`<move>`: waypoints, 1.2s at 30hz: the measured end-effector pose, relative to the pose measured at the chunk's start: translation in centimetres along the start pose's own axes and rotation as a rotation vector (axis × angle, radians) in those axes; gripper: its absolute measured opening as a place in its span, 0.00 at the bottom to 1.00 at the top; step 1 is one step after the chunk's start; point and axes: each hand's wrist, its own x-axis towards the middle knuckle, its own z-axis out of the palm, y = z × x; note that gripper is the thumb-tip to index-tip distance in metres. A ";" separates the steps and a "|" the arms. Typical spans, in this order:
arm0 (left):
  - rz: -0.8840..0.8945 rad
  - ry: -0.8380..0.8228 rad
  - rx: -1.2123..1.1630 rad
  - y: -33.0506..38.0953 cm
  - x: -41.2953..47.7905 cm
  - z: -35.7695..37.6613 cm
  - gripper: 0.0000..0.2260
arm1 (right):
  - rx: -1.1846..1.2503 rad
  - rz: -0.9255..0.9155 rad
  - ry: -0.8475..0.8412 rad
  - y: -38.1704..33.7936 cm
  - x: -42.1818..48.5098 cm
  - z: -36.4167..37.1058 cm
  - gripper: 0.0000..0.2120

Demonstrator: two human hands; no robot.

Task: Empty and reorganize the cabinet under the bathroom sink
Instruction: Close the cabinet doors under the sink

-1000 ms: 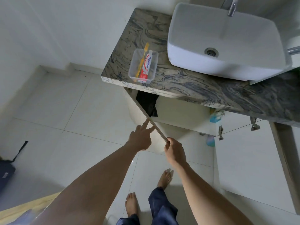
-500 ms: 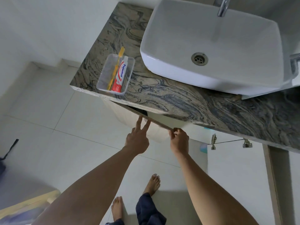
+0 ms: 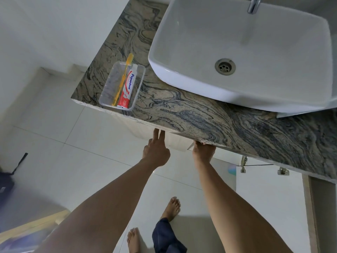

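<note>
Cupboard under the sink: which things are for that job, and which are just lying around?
For the job: left cabinet door, left hand touching it, right hand at its edge, open right door.
Just lying about: clear tray, yellow toothbrush, Pepsodent toothpaste, sink basin.

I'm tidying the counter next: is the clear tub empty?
Not empty: the clear tub holds a yellow toothbrush and a toothpaste tube lying side by side.

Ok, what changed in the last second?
The left door swung from open to nearly shut under the countertop, the left hand pushing it with straight fingers, right hand staying at its edge. The tray with toothbrush and toothpaste and the open right door stayed put.
</note>
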 end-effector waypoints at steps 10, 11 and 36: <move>0.033 -0.005 -0.085 -0.1 -0.2 -0.4 0.35 | -0.199 -0.082 -0.128 2.4 -0.1 -0.4 0.15; 0.047 0.000 -0.094 -0.1 -0.4 -0.5 0.35 | -0.266 -0.095 -0.134 2.4 -0.2 -0.7 0.13; 0.367 -0.131 -0.123 5.4 -24.6 8.9 0.40 | -0.407 -0.202 0.076 10.2 -17.9 -27.9 0.19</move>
